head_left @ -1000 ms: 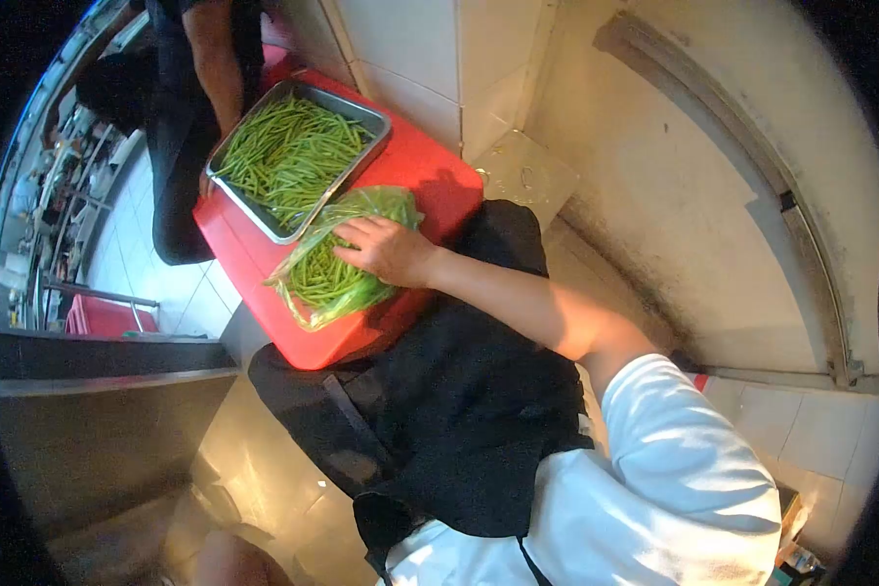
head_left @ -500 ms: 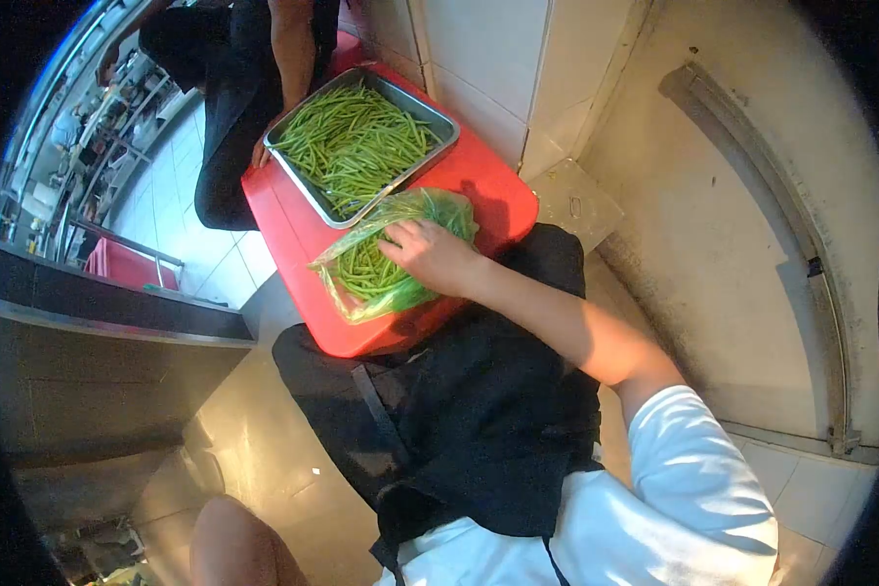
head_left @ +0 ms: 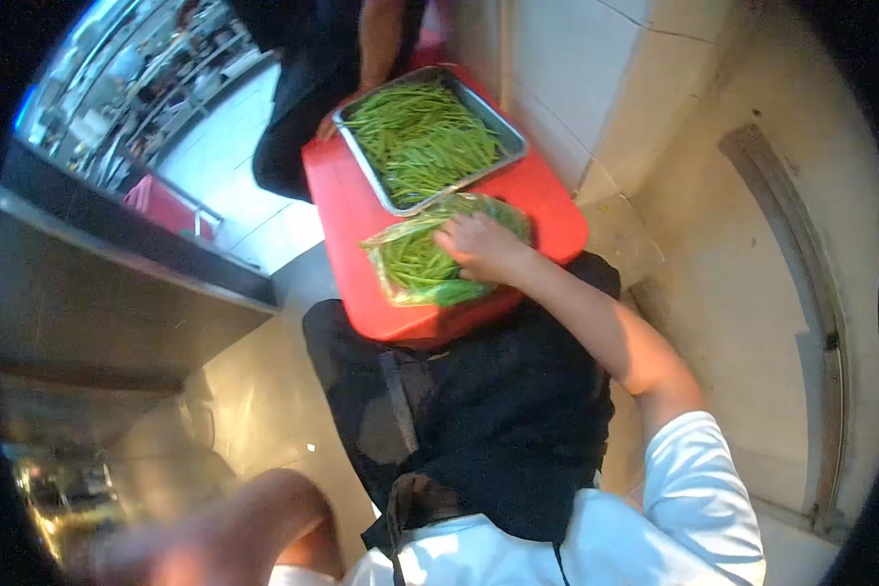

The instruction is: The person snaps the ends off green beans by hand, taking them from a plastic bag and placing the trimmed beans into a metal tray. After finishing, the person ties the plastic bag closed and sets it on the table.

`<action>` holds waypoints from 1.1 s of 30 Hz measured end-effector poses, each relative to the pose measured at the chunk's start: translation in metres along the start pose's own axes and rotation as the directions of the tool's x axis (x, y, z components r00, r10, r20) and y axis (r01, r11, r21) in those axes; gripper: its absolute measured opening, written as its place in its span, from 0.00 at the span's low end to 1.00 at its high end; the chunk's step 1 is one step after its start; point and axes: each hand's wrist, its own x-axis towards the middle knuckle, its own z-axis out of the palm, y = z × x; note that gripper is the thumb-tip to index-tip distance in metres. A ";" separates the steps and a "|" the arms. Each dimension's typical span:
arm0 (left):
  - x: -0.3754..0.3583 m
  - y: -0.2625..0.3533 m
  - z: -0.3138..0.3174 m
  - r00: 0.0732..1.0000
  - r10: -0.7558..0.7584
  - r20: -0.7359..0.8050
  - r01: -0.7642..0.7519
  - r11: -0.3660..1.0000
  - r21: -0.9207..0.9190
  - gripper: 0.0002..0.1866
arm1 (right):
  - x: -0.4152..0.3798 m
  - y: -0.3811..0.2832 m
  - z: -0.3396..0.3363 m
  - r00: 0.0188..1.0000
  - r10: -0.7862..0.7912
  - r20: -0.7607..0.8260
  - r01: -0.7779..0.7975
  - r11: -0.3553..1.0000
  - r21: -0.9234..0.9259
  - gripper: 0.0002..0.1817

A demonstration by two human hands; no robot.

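Observation:
My right hand [head_left: 485, 246] is over the right part of a clear, green-tinted plastic bag [head_left: 451, 292]. Its fingers are curled down onto the long green beans [head_left: 417, 256] inside, and the fingertips are partly hidden. Just beyond the bag, a rectangular metal tray [head_left: 519, 148] is heaped with more green beans [head_left: 425, 142]. Both rest on a red plastic stool or low table [head_left: 337, 225] in front of my knees. At the lower left my bent left arm [head_left: 288, 503] shows; towards the hand it smears into a blur, so the fingers cannot be made out.
Across the red surface sits another person in dark clothing, whose hand [head_left: 327, 127] is at the tray's left corner. A tiled wall [head_left: 566, 88] stands close on the right. To the left are a metal cabinet [head_left: 117, 293] and kitchen shelves [head_left: 156, 88].
The view has shifted, so the stool and tray appear further right. My right hand's fingers have curled more over the beans. My left arm has come further into view, blurred by motion.

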 end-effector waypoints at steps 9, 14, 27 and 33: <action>-0.319 0.025 0.081 0.384 -0.626 0.679 0.504 0.758 0.413 0.13 | 0.012 0.011 -0.027 0.994 0.039 0.104 -0.044 0.998 0.041 0.17; -0.348 0.030 0.075 0.261 -0.631 0.731 0.533 0.725 0.436 0.15 | 0.015 0.012 -0.041 0.993 0.091 -0.076 -0.080 0.988 0.135 0.19; -0.356 0.038 0.076 0.310 -0.631 0.711 0.604 0.708 0.365 0.08 | 0.007 0.002 -0.026 0.998 0.035 -0.050 -0.028 0.991 0.132 0.25; -0.357 0.037 0.074 0.292 -0.644 0.707 0.625 0.688 0.369 0.10 | 0.001 0.008 -0.021 0.996 0.071 -0.056 -0.062 0.987 0.150 0.23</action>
